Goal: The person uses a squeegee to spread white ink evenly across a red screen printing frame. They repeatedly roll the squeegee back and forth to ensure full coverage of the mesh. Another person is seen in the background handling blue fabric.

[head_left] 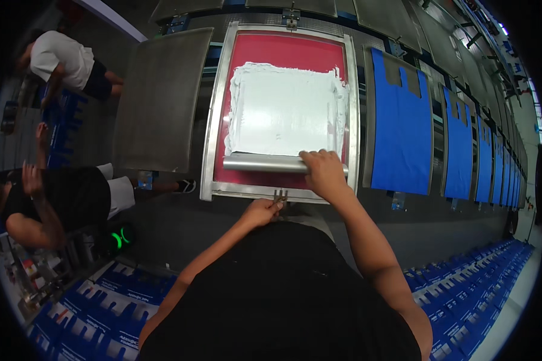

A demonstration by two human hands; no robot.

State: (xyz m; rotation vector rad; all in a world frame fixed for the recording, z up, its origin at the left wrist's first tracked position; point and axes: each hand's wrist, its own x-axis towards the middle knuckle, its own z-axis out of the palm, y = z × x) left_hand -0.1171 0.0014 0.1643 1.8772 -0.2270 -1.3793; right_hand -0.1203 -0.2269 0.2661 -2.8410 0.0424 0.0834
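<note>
A screen-printing frame with a silvery metal border and pink-red mesh lies flat in front of me. Thick white ink covers the middle of the mesh, with ragged ridges along its edges. Across the near side of the ink rests a long grey metal squeegee. My right hand grips it near its right end, fingers over the top. Below the frame's near edge, my left hand is closed on a small pronged metal bracket. My fingers partly hide that bracket.
Bare grey printing platens flank the frame on the left. To the right, a row of platens carries blue cut fabric pieces. Blue printed pieces lie spread out behind me on both sides. Two people are at the left.
</note>
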